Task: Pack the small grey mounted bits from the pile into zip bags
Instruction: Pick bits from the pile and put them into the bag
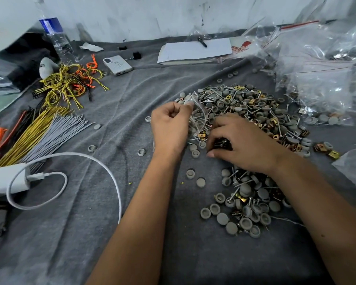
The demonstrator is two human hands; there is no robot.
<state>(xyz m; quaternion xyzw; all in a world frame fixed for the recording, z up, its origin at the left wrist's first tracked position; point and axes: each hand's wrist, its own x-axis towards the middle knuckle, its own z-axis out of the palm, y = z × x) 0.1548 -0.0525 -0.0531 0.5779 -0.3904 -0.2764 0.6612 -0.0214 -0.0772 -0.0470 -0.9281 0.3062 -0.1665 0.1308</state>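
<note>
Bare grey cloth on the counter (74, 233) lies open near and centre-left, crossed only by a white cable (103, 167). The pile (251, 118) of grey bits, screws and clips blocks the right; wire bundles (39, 134) crowd the left, zip bags (325, 79) the far right, and a notebook (193, 51) and phone (117, 64) the far side.

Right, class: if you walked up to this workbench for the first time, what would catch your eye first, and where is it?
First, the big pile of grey caps, screws and brass clips right of centre on the grey cloth, with the right hand picking in it while the left hand pinches a clear zip bag. Next, the yellow and orange wire bundles at far left, and crumpled clear bags at upper right.
</note>
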